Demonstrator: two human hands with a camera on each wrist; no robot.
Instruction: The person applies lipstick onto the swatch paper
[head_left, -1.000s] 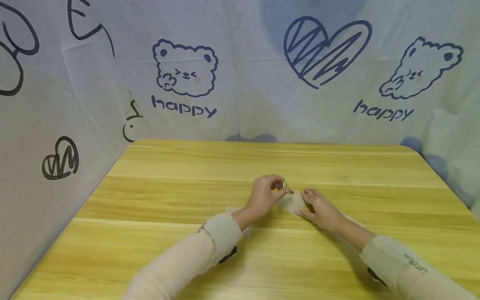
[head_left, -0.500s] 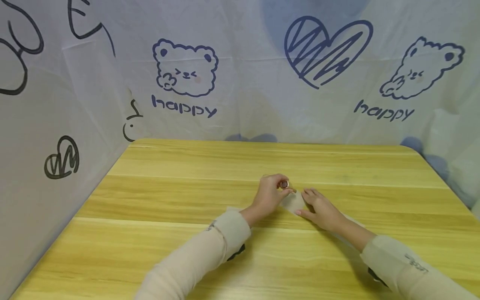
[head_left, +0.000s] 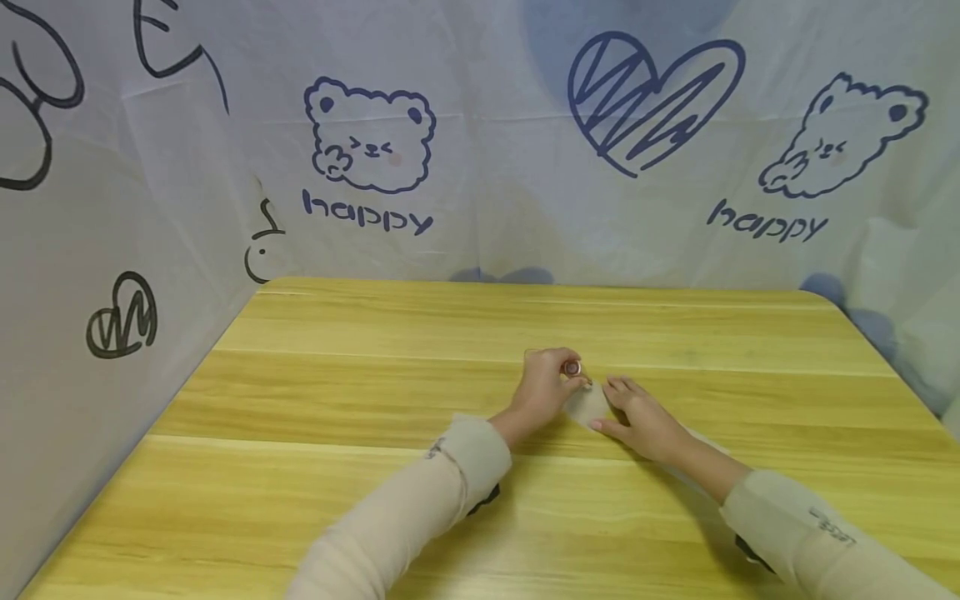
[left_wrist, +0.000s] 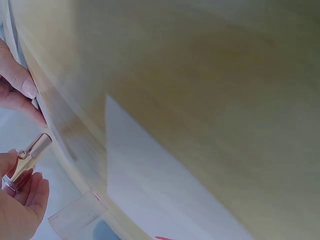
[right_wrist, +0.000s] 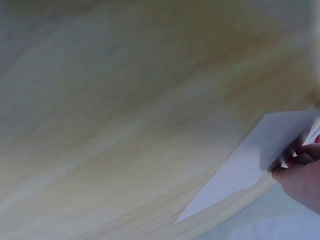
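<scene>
Pale walls hung with hand-drawn bears, hearts and the word "happy" stand behind a light wood-grain surface point(head_left: 300, 500). From the head camera, we see two arms in cream sleeves point(head_left: 420, 500) reaching over it. Our left hand point(head_left: 542, 383) pinches a small tube point(head_left: 572, 367), its round end turned towards us and its other end pointing down by a white sheet point(head_left: 587, 407); whether tube and sheet touch, we cannot tell. Our right hand point(head_left: 641, 421) rests on the sheet's right side, palm down, thumb and fingers apart and clamped on nothing that we can see.

At the left wrist, we get the tube more clearly — shiny, gold-pink, held tilted between thumb and fingers. Beyond it sits a clear, box-like thing point(left_wrist: 80, 215), too faint to name. Across the sheet's lower part in this view runs a short red mark point(left_wrist: 165, 238), cut off by the frame.

At the right wrist, we find fingers low over the sheet, casting a dark shadow, with a speck of red just beside them. So some red seems to be down already, we judge; with the tube in the grip, the work looks unfinished — how much is left, we cannot tell.
</scene>
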